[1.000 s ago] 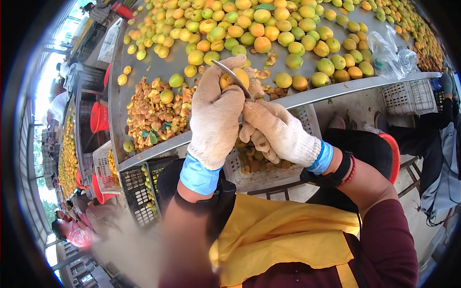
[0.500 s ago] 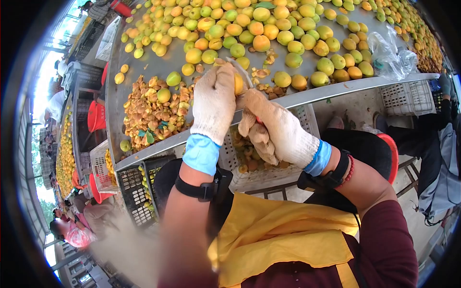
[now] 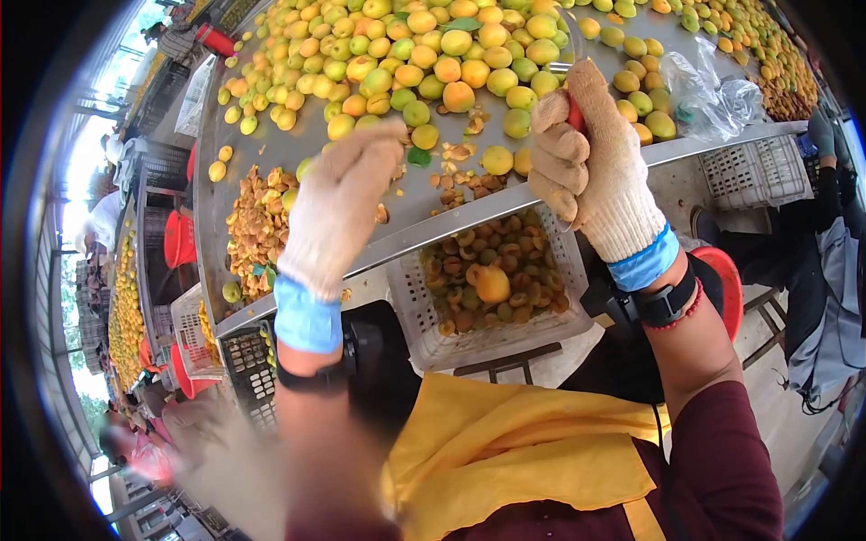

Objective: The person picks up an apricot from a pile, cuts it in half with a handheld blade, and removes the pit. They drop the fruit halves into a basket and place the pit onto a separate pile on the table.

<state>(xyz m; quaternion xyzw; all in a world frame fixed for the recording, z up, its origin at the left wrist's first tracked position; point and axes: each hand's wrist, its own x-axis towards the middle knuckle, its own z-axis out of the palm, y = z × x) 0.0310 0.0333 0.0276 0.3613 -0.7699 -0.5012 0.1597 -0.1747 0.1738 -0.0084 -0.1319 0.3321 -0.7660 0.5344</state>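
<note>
My right hand (image 3: 591,162), in a white knit glove with tan-stained fingers, is closed around the red handle (image 3: 575,114) of a knife. Its curved metal blade (image 3: 575,41) points up toward the fruit pile. My left hand (image 3: 338,203), gloved alike, is over the table's near edge beside brown-orange fruit scraps (image 3: 257,212). Motion blurs its fingers, and I cannot make out anything in them. Below, between the hands, a white crate (image 3: 410,311) holds cut apricot pieces, with a larger orange-yellow apricot (image 3: 492,284) on top.
Yellow-green apricots (image 3: 388,77) cover much of the metal table (image 3: 311,135). A clear plastic bag (image 3: 713,95) lies near its right edge. Beneath are a black crate (image 3: 248,365) and another white crate (image 3: 753,176). Other people are at the left and right edges.
My hands have parted from around a yellow apricot: left hand leftward, right hand up and rightward with the knife. The crate is uncovered, and an orange-yellow apricot shows on its contents.
</note>
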